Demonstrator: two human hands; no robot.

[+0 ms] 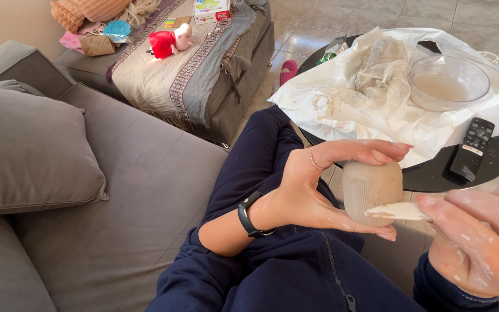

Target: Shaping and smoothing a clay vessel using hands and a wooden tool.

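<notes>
We hold a small rounded clay pot [372, 189] in our left hand [313, 190], fingers curled over its top and thumb beneath it, so the hand is closed round the pot above our lap. Our right hand [480, 242], smeared with pale clay, pinches a thin flat scraper [397, 211] between fingertips and thumb; the scraper's tip touches the pot's lower right side. A black band [250, 216] sits on the left wrist. Beyond the pot, to the far right, a round black desk [434, 176] carries a crumpled white plastic sheet [342, 101], a clear glass bowl [449, 81] of cloudy water on the sheet, and a black remote control [472, 148] near the desk's edge. To the left lies a grey sofa [128, 190] with a grey cushion [27, 150].
</notes>
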